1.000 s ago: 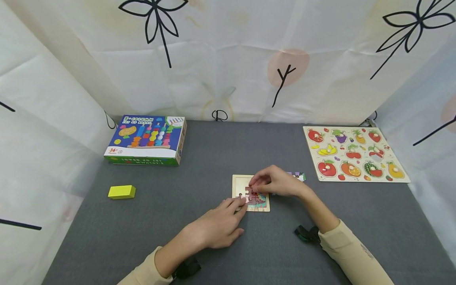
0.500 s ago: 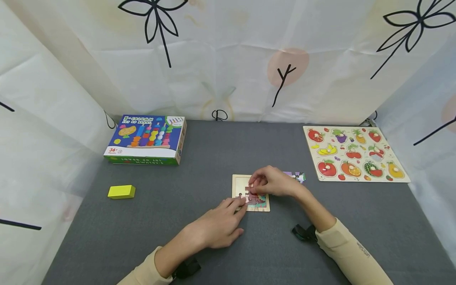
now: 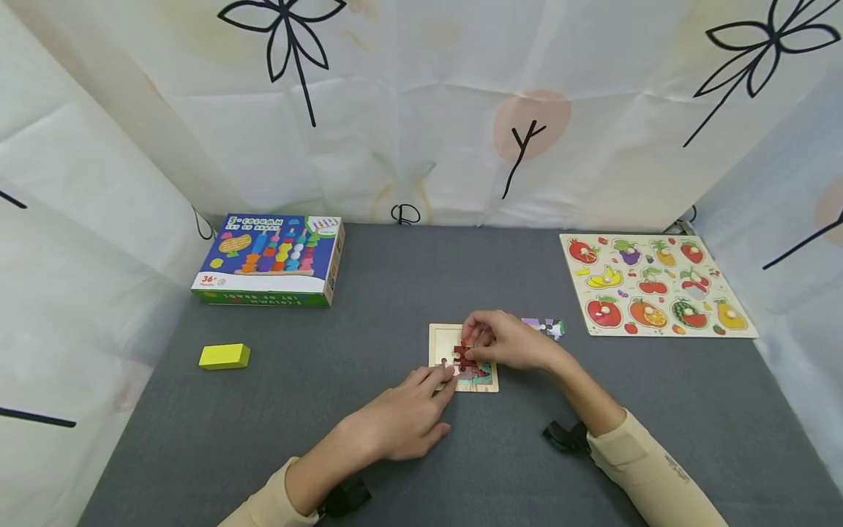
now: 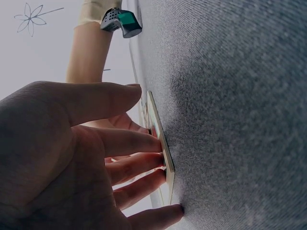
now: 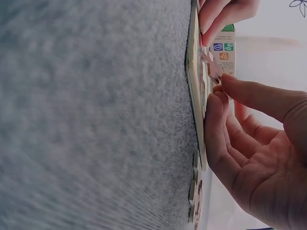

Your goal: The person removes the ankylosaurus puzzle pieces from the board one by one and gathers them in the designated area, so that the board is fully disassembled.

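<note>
A small square wooden puzzle tray (image 3: pixel 487 387) lies on the grey table, partly filled with jigsaw pieces. Thumb and fingertips of my right hand (image 3: pixel 503 340) pinch a dark red jigsaw piece (image 3: pixel 462 357) over the middle of the tray. From the right wrist view, this jigsaw piece (image 5: pixel 212 68) stands tilted, its far edge down at the tray. The left hand (image 3: pixel 405 417) has its fingers extended, with fingertips on the tray's near left part and the thumb held apart. In the left wrist view, the little finger reaches past the tray edge (image 4: pixel 169 167) to the cloth.
Several loose purple jigsaw pieces (image 3: pixel 553 327) lie just beyond the right hand. At the right is a fruit puzzle board (image 3: pixel 665 285). A blue bead-game box (image 3: pixel 266 258) stands at the back left, with a yellow block (image 3: pixel 225 356) in front. White curtains surround the table.
The pinched jigsaw piece has changed its tilt and looks darker red now. The right hand has shifted only slightly; the left hand stays in place.
</note>
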The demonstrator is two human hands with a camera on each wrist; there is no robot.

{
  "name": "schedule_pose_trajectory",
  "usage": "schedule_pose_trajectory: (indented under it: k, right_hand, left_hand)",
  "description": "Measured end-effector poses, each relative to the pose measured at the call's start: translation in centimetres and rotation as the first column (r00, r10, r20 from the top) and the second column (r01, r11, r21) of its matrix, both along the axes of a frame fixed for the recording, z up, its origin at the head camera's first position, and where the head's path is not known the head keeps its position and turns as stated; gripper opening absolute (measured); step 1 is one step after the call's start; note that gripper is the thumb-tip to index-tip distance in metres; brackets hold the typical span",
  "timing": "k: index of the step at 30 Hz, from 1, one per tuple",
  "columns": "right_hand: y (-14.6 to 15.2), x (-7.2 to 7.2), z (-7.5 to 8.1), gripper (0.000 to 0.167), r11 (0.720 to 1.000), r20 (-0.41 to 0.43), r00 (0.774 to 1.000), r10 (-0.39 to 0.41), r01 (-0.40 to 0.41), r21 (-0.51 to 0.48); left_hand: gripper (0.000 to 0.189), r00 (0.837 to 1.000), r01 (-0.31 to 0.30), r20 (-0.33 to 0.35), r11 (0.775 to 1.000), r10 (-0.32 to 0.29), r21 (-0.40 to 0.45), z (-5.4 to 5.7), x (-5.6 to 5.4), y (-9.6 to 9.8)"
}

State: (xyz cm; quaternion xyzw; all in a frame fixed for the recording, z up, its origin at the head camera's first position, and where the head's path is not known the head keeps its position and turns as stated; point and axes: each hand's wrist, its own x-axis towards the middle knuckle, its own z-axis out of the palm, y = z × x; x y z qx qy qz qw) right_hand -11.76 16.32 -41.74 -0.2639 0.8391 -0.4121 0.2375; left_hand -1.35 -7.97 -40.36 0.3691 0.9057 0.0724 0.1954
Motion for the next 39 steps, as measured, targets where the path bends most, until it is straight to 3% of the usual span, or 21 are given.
schedule_pose_trajectory:
  k: [15,24,39]
  right_hand:
    - [1.3,0.7,0.3,0.016,0.996,0.024,1.0,-0.005,0.007,-0.085]
    - [3.9,1.3,1.0,0.019,0.994,0.087,0.995,-0.038,0.047,-0.098]
    - [8.4,2.0,1.9,0.019,0.987,0.1,0.989,-0.106,0.117,-0.112]
  left_hand:
    - [0.068,1.0,-0.011,0.022,1.0,0.011,0.017,0.0,-0.1,-0.1]
    - [0.066,0.999,-0.021,0.029,1.0,0.021,0.006,-0.3,-0.1,0.1]
    - [0.067,1.0,-0.011,0.028,1.0,0.011,0.013,-0.1,0.0,0.0]
